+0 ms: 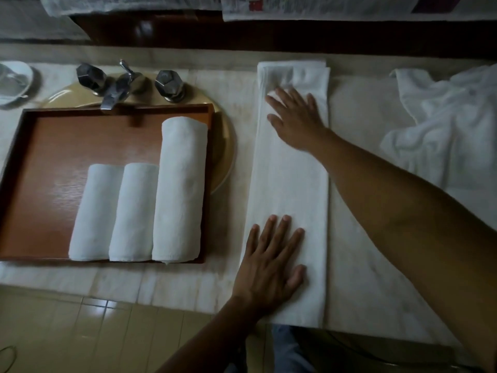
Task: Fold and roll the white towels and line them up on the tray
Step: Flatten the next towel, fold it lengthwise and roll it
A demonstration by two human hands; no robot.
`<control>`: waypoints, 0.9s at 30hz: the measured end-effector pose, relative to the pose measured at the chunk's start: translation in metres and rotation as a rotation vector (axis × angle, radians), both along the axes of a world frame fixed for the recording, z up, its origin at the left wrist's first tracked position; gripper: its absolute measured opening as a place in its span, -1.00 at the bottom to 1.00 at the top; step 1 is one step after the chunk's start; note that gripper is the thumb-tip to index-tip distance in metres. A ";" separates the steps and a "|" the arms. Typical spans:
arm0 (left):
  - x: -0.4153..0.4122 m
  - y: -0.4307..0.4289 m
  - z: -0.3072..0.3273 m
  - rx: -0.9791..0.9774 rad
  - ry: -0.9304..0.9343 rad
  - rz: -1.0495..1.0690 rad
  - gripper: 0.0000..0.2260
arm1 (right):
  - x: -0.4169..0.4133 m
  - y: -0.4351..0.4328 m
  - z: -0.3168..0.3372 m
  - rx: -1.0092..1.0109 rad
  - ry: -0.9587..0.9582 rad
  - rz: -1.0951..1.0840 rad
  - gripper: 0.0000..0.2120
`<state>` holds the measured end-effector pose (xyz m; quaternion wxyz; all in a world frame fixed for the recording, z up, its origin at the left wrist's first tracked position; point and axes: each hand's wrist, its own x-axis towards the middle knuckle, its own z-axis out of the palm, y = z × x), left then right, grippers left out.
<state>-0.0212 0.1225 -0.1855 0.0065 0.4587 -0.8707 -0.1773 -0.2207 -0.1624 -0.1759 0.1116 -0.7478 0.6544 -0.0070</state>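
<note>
Hands pressing a long folded towel flat on a pale stone counter [363, 265], seen from above; the folded towel [290, 189] lies as a narrow strip running away from the person, just right of the tray. Left hand [271, 267] lies palm down on the near end of the strip, fingers straight and spread; right hand [294, 119], also flat and open with fingers spread, presses the far end, where the top layers look slightly uneven; neither hand grips anything.

Step in hand appears to be smoothing the fold before rolling; the next move likely calls for turning one end over and rolling it tightly along the strip, keeping the edges even, then carrying the roll to the tray.

Wooden tray [53, 146] sits across the sink basin [223, 146], beneath the tap [118, 87]; three finished rolls lie side by side on its right half, touching one another: left short roll [94, 211], middle short roll [134, 211], and longer roll [181, 189] against the right edge. Bare tray floor shows only to their left, so a new roll would probably have to be reached across them.

Loose heap of white towels [443, 125] lies on the counter at far right, apart from the strip; a small white dish [16, 82] sits at far left.
</note>
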 end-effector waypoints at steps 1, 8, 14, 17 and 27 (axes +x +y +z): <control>0.000 0.000 -0.001 -0.006 -0.003 0.003 -0.37 | 0.000 -0.007 0.003 0.025 -0.002 -0.008 -0.43; -0.001 -0.001 0.005 0.024 0.018 -0.003 -0.38 | 0.005 0.082 0.034 -0.115 -0.365 -0.147 -0.48; 0.000 -0.002 0.002 -0.019 0.005 -0.027 -0.41 | 0.014 0.303 0.013 -0.269 -0.349 -0.345 -0.47; -0.002 -0.002 -0.002 -0.033 0.003 -0.018 -0.39 | 0.033 0.375 0.000 -0.095 -0.110 -0.380 -0.36; 0.069 -0.001 0.003 0.009 0.197 0.125 -0.40 | 0.041 0.404 -0.008 -0.154 -0.076 -0.351 -0.45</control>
